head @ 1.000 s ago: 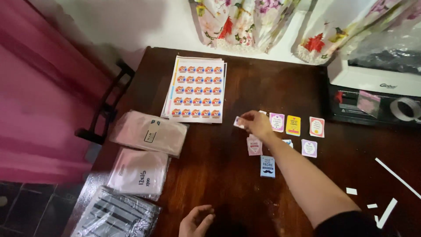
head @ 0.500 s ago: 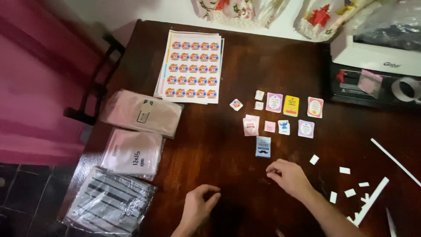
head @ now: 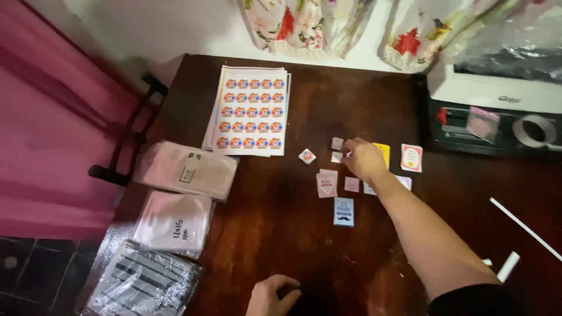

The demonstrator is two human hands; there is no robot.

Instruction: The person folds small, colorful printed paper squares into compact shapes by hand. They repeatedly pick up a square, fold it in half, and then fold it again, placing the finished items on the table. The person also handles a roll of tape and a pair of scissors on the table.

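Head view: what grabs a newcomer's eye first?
The right hand reaching into a cluster of small cut labels mid-table. Behind it, at the far left, lies a sheet of round orange stickers. Clear-wrapped packets line the left edge; the left hand rests at the near edge.

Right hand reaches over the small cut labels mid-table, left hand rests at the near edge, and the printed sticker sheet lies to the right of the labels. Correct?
Not quite. In the head view the sticker sheet lies left of the small cut labels, not right. The right hand does reach over them, and the left hand rests at the near edge.
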